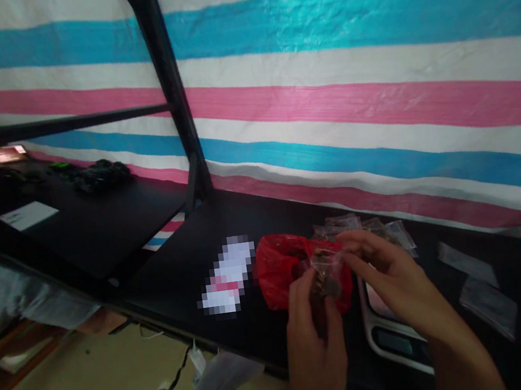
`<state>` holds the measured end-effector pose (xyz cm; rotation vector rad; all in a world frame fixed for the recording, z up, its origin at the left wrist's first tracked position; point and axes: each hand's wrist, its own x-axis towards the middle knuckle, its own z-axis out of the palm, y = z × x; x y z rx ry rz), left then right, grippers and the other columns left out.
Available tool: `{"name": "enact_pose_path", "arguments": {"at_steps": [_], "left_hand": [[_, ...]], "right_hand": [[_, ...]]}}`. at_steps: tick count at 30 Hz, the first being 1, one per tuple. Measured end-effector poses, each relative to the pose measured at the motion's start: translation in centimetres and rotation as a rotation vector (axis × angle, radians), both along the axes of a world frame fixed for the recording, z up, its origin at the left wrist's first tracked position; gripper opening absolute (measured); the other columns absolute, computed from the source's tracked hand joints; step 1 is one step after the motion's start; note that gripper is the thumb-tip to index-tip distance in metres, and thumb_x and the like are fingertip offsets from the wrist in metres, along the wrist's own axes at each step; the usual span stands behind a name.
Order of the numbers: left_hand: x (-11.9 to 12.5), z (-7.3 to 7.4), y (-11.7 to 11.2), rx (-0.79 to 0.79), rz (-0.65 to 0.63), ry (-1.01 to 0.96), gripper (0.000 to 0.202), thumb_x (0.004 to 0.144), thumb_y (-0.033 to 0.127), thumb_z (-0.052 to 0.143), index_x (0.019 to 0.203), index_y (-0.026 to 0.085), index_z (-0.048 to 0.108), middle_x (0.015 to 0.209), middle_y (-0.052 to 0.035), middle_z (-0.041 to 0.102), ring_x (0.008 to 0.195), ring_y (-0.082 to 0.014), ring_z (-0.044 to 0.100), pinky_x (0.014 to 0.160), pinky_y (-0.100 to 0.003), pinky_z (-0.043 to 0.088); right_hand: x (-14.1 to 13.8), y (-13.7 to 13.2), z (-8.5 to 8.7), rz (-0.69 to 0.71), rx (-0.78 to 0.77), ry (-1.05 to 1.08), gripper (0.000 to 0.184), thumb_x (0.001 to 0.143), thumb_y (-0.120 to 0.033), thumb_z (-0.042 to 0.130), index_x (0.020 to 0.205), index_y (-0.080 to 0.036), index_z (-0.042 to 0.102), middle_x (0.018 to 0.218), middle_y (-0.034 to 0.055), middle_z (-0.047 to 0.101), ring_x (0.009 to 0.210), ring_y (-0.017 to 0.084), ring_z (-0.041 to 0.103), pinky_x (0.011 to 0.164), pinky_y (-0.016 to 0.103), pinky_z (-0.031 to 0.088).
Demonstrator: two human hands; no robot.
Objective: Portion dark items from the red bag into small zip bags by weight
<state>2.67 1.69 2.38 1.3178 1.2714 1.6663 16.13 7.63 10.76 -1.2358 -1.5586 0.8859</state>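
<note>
My left hand (313,325) and my right hand (389,280) meet over the black table (183,266), both pinching a small clear plastic bag (324,271) with dark pieces inside. Just behind the small bag lies a red plastic bag (277,269), open towards my hands. Several more small clear bags (365,226) are piled beyond my right hand. Under my right wrist sits a white scale (386,325), partly covered by the hand.
A blurred white paper (228,276) lies left of the red bag. Two flat clear bags (481,284) rest at the right. A black frame post (172,91) rises behind, with a striped tarp (346,81) as backdrop. Another black table (77,225) at left carries dark parts and paper.
</note>
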Motion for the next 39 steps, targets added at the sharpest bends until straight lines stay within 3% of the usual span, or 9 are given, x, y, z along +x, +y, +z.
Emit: {"name": "enact_pose_path", "arguments": {"at_steps": [5,9,12,15,18,23,27,33,39], "left_hand": [[-1.2,0.3,1.2,0.24,0.022,0.242,0.038,0.102,0.012,0.056,0.136,0.027,0.063,0.127,-0.0085,0.073,0.117,-0.0214,0.072,0.1,-0.036,0.06],[-1.4,0.5,1.4,0.256,0.032,0.271,0.027,0.102,0.013,0.058,0.125,0.025,0.065,0.115,-0.0063,0.073,0.103,-0.0187,0.074,0.088,-0.03,0.062],[-1.6,0.5,1.1,0.272,0.02,0.274,0.022,0.101,0.013,0.059,0.118,0.025,0.065,0.106,-0.0039,0.072,0.092,-0.0161,0.073,0.08,-0.027,0.061],[-1.8,0.6,0.9,0.309,0.031,0.302,0.021,0.101,0.011,0.058,0.115,0.024,0.066,0.104,-0.0031,0.071,0.092,-0.0153,0.072,0.081,-0.025,0.06],[-1.9,0.7,0.9,0.346,0.015,0.339,0.022,0.101,0.009,0.056,0.113,0.024,0.065,0.1,-0.0014,0.071,0.09,-0.0138,0.072,0.079,-0.022,0.059],[-1.7,0.7,1.0,0.357,-0.012,0.386,0.024,0.1,0.007,0.055,0.115,0.024,0.063,0.097,-0.0001,0.069,0.084,-0.0117,0.071,0.074,-0.019,0.057],[-1.3,0.3,0.9,0.418,-0.034,0.422,0.026,0.1,0.006,0.055,0.118,0.024,0.061,0.096,-0.0008,0.068,0.081,-0.0122,0.071,0.072,-0.02,0.058],[-1.0,-0.3,0.5,0.534,-0.094,0.487,0.032,0.098,0.004,0.055,0.123,0.022,0.059,0.094,-0.0025,0.069,0.079,-0.0128,0.072,0.069,-0.021,0.059],[-1.0,-0.1,0.3,0.549,-0.092,0.519,0.031,0.097,0.003,0.056,0.122,0.022,0.058,0.094,-0.0028,0.069,0.078,-0.0127,0.072,0.068,-0.02,0.061]], "right_hand": [[1.7,-0.7,-0.2,-0.02,-0.009,-0.062,0.023,0.091,-0.044,0.072,0.097,-0.023,0.079,0.088,0.0027,0.075,0.083,0.021,0.069,0.075,0.031,0.054],[3.1,-1.5,0.3,-0.108,0.015,-0.035,0.024,0.089,-0.046,0.074,0.09,-0.022,0.079,0.09,0.004,0.077,0.086,0.022,0.07,0.08,0.031,0.054],[4.7,-1.9,0.8,-0.187,0.015,-0.021,0.024,0.084,-0.047,0.076,0.084,-0.023,0.076,0.081,0.0033,0.076,0.078,0.021,0.069,0.073,0.031,0.054],[6.7,-1.8,0.3,-0.337,0.002,-0.039,0.025,0.08,-0.048,0.076,0.08,-0.023,0.073,0.077,0.0043,0.076,0.073,0.022,0.069,0.068,0.032,0.054],[8.7,-1.2,-1.5,-0.524,-0.014,-0.137,0.023,0.076,-0.046,0.069,0.078,-0.024,0.07,0.074,0.0053,0.075,0.07,0.023,0.069,0.066,0.034,0.052],[10.6,-0.3,-4.2,-0.731,-0.024,-0.396,0.029,0.071,-0.045,0.06,0.084,-0.022,0.073,0.082,0.0098,0.076,0.076,0.029,0.069,0.079,0.045,0.053],[11.4,-0.4,-4.3,-0.838,0.081,-0.382,0.035,0.075,-0.045,0.059,0.092,-0.02,0.077,0.091,0.0131,0.079,0.083,0.03,0.069,0.086,0.047,0.053],[12.0,-1.0,-4.1,-1.015,0.051,-0.249,0.039,0.075,-0.045,0.06,0.094,-0.018,0.081,0.09,0.0147,0.081,0.073,0.029,0.068,0.071,0.041,0.051],[12.3,-1.3,-4.1,-1.003,0.034,-0.228,0.037,0.072,-0.04,0.06,0.092,-0.017,0.082,0.086,0.0129,0.081,0.073,0.028,0.068,0.071,0.039,0.05]]}}
